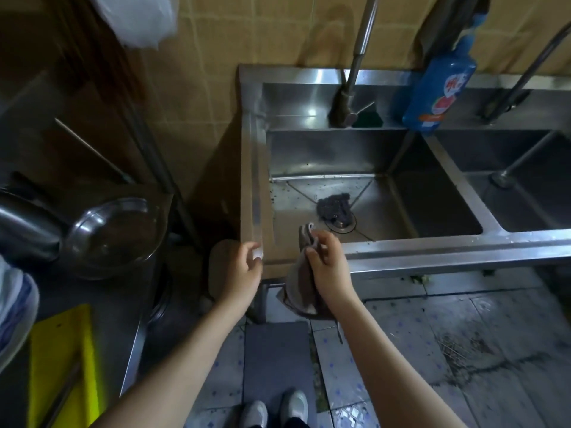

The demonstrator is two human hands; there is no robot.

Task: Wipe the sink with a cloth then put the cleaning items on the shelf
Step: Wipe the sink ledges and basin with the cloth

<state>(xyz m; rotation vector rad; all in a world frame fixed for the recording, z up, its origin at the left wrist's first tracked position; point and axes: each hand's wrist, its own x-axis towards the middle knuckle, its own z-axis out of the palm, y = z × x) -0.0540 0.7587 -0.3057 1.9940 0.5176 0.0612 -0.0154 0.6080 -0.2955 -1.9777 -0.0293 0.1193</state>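
Person at the steel sink (432, 246), gathering a brown cloth (298, 291) at its front rim, wiping not yet begun.
The right hand (327, 264) is pinching the cloth's top edge, with most of it hanging outside the basin. The left hand (244, 270) is hovering by the front-left corner, fingers loosely curled and holding nothing. I'd be bunching the cloth into a flat pad first and lifting the steel-wool scourer (333, 206) off the drain. The blue detergent bottle (438, 88) is standing on the back ledge.
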